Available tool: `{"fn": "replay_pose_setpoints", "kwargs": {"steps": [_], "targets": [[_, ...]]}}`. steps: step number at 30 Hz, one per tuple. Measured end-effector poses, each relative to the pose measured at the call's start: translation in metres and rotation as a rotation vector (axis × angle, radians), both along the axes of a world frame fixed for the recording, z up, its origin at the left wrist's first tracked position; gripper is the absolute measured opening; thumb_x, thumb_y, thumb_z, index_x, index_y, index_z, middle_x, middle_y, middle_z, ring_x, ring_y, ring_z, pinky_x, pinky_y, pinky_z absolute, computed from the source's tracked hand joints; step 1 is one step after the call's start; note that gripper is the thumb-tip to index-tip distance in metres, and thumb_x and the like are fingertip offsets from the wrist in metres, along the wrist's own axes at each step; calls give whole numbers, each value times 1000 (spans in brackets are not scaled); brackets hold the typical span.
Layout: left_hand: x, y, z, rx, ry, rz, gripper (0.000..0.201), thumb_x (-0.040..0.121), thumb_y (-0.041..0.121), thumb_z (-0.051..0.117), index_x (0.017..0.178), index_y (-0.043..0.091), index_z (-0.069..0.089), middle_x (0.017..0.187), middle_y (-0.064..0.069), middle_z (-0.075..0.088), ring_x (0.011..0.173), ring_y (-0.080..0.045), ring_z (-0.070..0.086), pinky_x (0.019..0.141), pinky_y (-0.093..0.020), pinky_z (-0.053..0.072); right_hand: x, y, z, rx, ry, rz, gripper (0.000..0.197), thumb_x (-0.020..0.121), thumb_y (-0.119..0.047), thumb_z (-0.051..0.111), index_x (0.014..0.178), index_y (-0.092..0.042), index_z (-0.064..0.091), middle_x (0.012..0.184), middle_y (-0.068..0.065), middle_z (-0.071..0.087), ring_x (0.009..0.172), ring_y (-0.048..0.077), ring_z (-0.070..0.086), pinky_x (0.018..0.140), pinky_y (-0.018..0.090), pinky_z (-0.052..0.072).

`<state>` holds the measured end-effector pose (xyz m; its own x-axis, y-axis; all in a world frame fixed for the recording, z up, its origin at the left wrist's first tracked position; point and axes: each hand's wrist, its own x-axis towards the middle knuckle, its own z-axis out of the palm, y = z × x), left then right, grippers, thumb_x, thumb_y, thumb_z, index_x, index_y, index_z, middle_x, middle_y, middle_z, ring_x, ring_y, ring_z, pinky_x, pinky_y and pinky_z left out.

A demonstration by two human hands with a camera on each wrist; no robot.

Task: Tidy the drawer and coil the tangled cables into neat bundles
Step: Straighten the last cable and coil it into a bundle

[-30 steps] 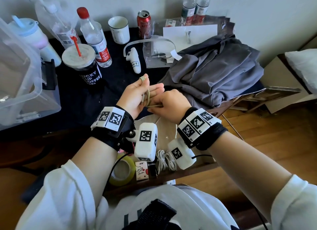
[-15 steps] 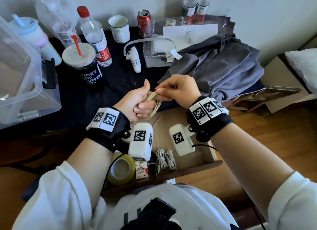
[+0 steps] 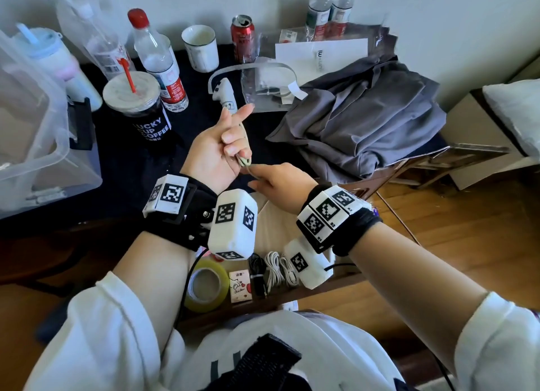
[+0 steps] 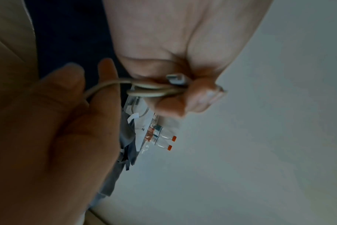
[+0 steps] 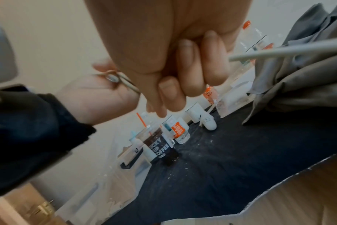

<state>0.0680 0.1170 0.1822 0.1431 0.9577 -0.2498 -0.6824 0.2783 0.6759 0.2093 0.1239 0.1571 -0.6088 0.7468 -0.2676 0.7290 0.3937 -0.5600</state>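
Midway through the job, by the look of it. Already coiled and laid in the open drawer: two white cable bundles and a black cable, beside a roll of tape and a small box. Still in work: one beige cable, looped several times and pinched in the curled fingers of the left hand, held up over the bench. Plug end tucked against the loops in the left wrist view. Free tail running down to the right hand, just below, fingers curled round it. Left to do, likely: wrapping the tail round the loops, then setting the bundle in the drawer.
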Motion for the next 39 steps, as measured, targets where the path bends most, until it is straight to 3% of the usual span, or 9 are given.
{"fn": "replay_pose_setpoints", "kwargs": {"steps": [6,10,17,19,25,28,30,35,39], "targets": [[12,-1,-3,-60,293,142,42,101,27,35,130,-2,44,53,4,63,48,-7,61,54,-21,53,-1,-7,18,166,-82,87,25,95,-36,43,101,-21,62,85,2,59,91,24,57,71,34,44],[15,-6,-6,-65,346,85,48,102,28,31,136,-6,34,61,-5,70,57,-12,68,55,-21,54,-1,-10,28,281,-80,101,27,94,-38,45,106,-23,64,99,4,64,96,23,56,70,29,37],[9,-1,-16,-185,460,123,52,103,33,28,133,-8,34,60,-4,70,57,-9,68,54,-20,54,0,-17,32,303,-64,164,27,93,-38,47,97,-20,66,89,3,62,92,23,56,67,29,34],[8,-4,-14,-173,554,26,47,102,34,29,126,-3,46,57,0,68,54,-7,66,49,-18,50,2,-11,37,308,-51,145,24,90,-40,52,98,-25,68,90,1,65,88,22,58,67,30,39],[15,-15,-10,-148,716,-354,55,103,24,28,65,5,63,42,-3,54,32,-9,46,42,-22,44,13,13,43,211,160,-91,13,68,-38,77,74,-30,68,70,-9,65,77,10,61,72,35,50],[11,-16,-13,-81,590,-472,74,101,44,12,68,14,72,33,4,36,26,-4,23,37,-19,32,18,21,33,185,273,-164,9,72,-36,74,71,-29,69,64,-6,66,68,8,59,71,37,51],[6,-16,-13,-101,411,-500,75,97,51,8,84,7,66,31,8,31,24,-1,21,33,-17,29,24,26,24,179,343,-234,10,78,-33,71,80,-24,74,72,-3,70,69,8,59,73,36,51],[-1,-18,-10,-67,153,-386,53,98,47,17,81,11,52,33,9,29,24,-1,24,33,-16,28,31,29,9,123,349,-284,23,91,-28,56,107,-19,70,102,-2,71,95,9,62,88,27,46],[-2,-14,-5,8,44,-199,47,99,45,18,81,14,49,35,8,30,26,-3,25,37,-16,31,32,25,-5,24,258,-298,27,96,-23,48,117,-18,64,68,-23,50,63,-5,44,76,21,36]]}}
